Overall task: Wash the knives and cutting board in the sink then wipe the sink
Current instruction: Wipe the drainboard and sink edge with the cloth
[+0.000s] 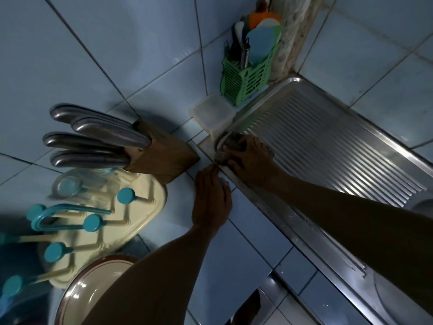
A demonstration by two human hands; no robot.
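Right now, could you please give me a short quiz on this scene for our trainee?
1. True or false: the knife block stands inside the sink.
2. What does the right hand press on the drainboard? A) a cloth B) a knife C) a plate
3. Fill in: the green basket holds ____.

Key:
1. False; it stands on the tiled counter.
2. A, the dark cloth at the drainboard's corner, while the left hand rests on the counter by the sink's edge.
3. Utensils.

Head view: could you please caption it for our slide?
Right hand presses a dark cloth onto the steel drainboard's corner; left hand rests beside it.
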